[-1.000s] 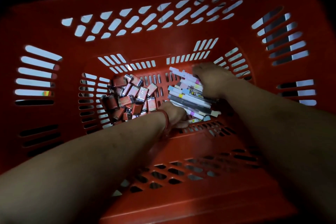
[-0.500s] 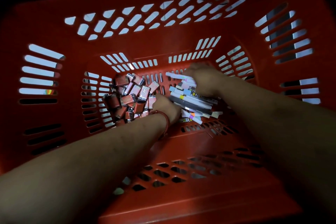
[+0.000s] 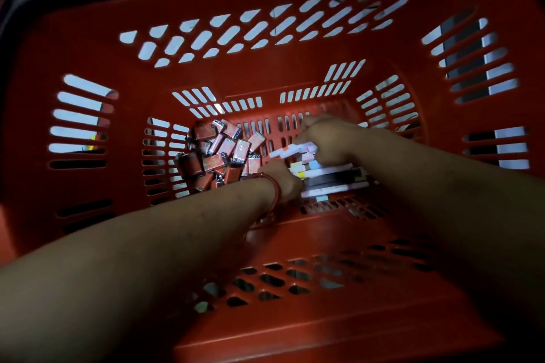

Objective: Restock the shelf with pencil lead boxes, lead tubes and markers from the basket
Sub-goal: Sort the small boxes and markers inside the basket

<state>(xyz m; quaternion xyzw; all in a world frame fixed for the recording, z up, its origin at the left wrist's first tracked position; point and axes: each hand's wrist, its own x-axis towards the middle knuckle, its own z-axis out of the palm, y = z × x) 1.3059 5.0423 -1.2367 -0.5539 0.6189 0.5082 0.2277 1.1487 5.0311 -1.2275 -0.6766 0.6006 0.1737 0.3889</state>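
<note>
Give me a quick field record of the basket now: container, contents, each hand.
container: red slotted plastic basket
floor, left: heap of small red rectangular boxes
floor, right: pile of long pale markers and tubes
left hand: at the pile's near end, fingers hidden; red band on wrist
right hand: fingers curled round the pile's far end
shelf: not in view

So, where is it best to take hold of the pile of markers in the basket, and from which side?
Probably around the middle of the markers, coming from above with fingers across their length. They lie flat and nearly parallel on the basket floor, so one wrap gathers several.
</note>
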